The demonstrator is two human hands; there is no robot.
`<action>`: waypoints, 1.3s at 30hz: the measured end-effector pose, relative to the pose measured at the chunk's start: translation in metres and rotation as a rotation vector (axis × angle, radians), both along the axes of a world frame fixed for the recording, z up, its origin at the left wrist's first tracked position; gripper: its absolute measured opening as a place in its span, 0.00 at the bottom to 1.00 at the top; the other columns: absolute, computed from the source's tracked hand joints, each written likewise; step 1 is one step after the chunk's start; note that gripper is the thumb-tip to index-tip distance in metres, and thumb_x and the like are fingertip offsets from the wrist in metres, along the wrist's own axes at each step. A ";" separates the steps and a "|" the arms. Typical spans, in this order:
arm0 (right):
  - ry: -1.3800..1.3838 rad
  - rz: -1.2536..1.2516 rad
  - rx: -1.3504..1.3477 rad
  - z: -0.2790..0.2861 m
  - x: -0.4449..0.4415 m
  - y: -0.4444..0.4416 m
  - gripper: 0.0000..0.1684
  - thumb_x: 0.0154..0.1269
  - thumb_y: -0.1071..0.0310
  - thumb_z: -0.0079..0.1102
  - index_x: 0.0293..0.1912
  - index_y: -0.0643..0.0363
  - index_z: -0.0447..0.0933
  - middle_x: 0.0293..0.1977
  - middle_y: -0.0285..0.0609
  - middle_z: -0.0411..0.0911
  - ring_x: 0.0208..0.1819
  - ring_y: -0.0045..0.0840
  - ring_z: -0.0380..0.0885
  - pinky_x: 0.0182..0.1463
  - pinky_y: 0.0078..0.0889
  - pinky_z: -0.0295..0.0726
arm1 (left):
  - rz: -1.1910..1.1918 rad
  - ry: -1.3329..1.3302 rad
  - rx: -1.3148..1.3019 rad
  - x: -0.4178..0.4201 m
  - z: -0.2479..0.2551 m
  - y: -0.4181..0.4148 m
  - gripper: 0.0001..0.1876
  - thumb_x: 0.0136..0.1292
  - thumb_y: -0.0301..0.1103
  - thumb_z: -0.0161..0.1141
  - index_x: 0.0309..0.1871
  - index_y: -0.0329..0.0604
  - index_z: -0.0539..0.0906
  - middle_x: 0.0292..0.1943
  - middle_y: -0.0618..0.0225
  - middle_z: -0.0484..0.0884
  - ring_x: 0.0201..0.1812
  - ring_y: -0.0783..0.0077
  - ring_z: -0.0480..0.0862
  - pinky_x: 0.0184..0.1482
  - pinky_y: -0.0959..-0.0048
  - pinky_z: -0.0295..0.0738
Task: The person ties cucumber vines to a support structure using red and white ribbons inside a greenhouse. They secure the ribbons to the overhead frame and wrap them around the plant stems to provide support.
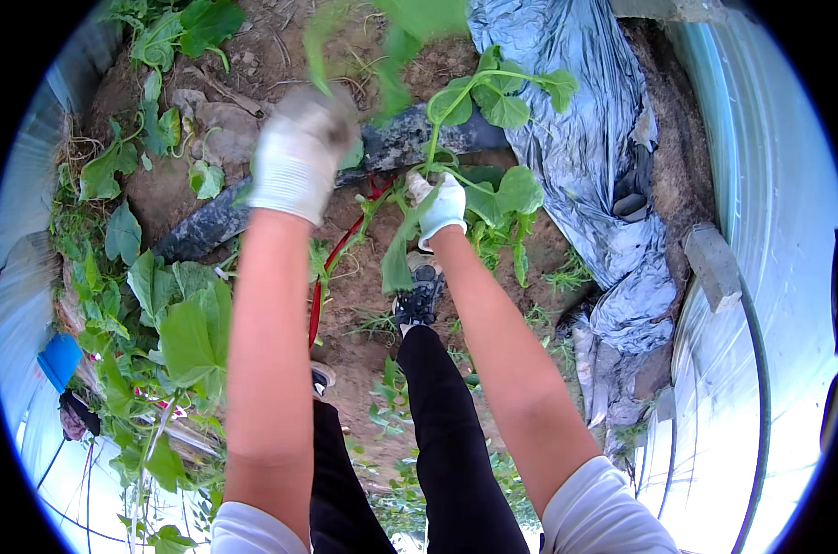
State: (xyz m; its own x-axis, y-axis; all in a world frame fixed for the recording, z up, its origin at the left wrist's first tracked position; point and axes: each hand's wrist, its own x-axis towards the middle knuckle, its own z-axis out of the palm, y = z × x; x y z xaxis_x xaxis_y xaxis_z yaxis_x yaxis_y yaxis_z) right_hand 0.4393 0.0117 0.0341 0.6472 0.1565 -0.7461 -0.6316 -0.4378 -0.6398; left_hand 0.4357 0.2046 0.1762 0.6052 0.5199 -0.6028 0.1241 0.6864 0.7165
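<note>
My right hand, in a white knit glove, is shut on a green vine stem whose broad leaves spread above and to the right of it. A long leaf hangs beside its wrist. My left hand, also gloved, is raised in front of a dark hose-like tube and blurred by motion; its fingers cannot be made out. Blurred green leaves are above it. A red ribbon runs down between my forearms.
Crumpled silvery plastic sheeting lies at right, near a concrete block by the translucent plastic wall. Leafy vines crowd the left side. Stones lie at upper left. My shoe stands on bare soil.
</note>
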 end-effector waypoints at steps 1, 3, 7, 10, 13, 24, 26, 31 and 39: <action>0.028 0.023 0.001 0.001 0.003 -0.003 0.10 0.61 0.68 0.58 0.40 0.64 0.75 0.32 0.41 0.80 0.30 0.26 0.75 0.37 0.28 0.74 | 0.213 -0.499 -0.319 0.003 0.009 0.023 0.14 0.60 0.31 0.58 0.47 0.34 0.75 0.39 0.57 0.78 0.39 0.63 0.80 0.43 0.67 0.79; 0.026 0.093 -0.010 -0.002 0.007 -0.005 0.07 0.63 0.71 0.53 0.40 0.61 0.76 0.32 0.40 0.80 0.30 0.26 0.75 0.37 0.26 0.74 | 0.440 -0.468 -0.133 0.016 0.054 0.031 0.15 0.63 0.33 0.54 0.49 0.35 0.73 0.47 0.53 0.75 0.47 0.61 0.78 0.51 0.65 0.79; 0.125 0.231 -0.273 0.021 0.026 0.004 0.18 0.60 0.60 0.59 0.43 0.64 0.77 0.34 0.45 0.81 0.35 0.31 0.79 0.41 0.31 0.75 | 0.391 0.082 0.234 -0.020 0.030 -0.041 0.15 0.63 0.33 0.55 0.50 0.35 0.73 0.48 0.54 0.75 0.49 0.62 0.78 0.50 0.65 0.80; -0.136 0.604 -0.303 0.037 0.039 0.014 0.24 0.59 0.48 0.58 0.42 0.60 0.79 0.36 0.49 0.81 0.38 0.38 0.79 0.44 0.35 0.75 | 0.356 0.439 -0.176 -0.073 -0.029 -0.121 0.14 0.60 0.23 0.50 0.50 0.39 0.75 0.39 0.63 0.80 0.37 0.67 0.81 0.37 0.70 0.80; -0.082 0.758 -0.439 0.018 0.053 0.032 0.21 0.56 0.52 0.57 0.43 0.57 0.80 0.41 0.51 0.80 0.45 0.43 0.78 0.49 0.36 0.76 | -0.016 0.608 -0.133 -0.112 -0.103 -0.172 0.13 0.60 0.27 0.53 0.48 0.37 0.77 0.36 0.65 0.81 0.35 0.69 0.82 0.35 0.72 0.78; -0.113 0.644 -0.167 0.020 0.027 0.025 0.16 0.53 0.68 0.61 0.44 0.61 0.80 0.36 0.47 0.82 0.36 0.28 0.80 0.44 0.29 0.76 | -0.823 1.169 0.232 -0.057 -0.141 -0.121 0.18 0.62 0.42 0.50 0.47 0.41 0.82 0.43 0.48 0.81 0.51 0.52 0.79 0.50 0.59 0.74; -0.170 0.552 -0.039 -0.003 0.019 0.006 0.14 0.52 0.65 0.59 0.41 0.55 0.81 0.39 0.49 0.80 0.44 0.38 0.79 0.51 0.33 0.75 | -1.111 1.010 0.658 -0.056 -0.116 -0.125 0.15 0.62 0.41 0.50 0.45 0.45 0.81 0.41 0.48 0.81 0.47 0.54 0.81 0.48 0.59 0.75; -0.110 0.426 0.099 -0.037 -0.006 -0.004 0.15 0.57 0.69 0.56 0.46 0.56 0.78 0.42 0.51 0.79 0.45 0.42 0.77 0.49 0.33 0.75 | -0.500 0.520 1.221 -0.035 -0.041 -0.119 0.15 0.58 0.34 0.57 0.49 0.47 0.79 0.46 0.52 0.79 0.44 0.51 0.80 0.47 0.59 0.75; -0.202 0.406 0.145 -0.024 -0.015 0.012 0.17 0.56 0.69 0.57 0.47 0.55 0.77 0.43 0.50 0.79 0.45 0.43 0.77 0.48 0.35 0.75 | -1.065 0.730 1.328 -0.008 -0.069 -0.078 0.09 0.59 0.29 0.50 0.39 0.42 0.80 0.38 0.51 0.79 0.39 0.51 0.82 0.43 0.57 0.77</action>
State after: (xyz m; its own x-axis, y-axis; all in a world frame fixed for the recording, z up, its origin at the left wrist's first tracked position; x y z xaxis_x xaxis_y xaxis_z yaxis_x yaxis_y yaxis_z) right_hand 0.4242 0.0232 0.0105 0.6417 0.5203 -0.5635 -0.2845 -0.5208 -0.8049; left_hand 0.4278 0.1266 0.1077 0.7939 0.4327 -0.4272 0.5677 -0.7792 0.2657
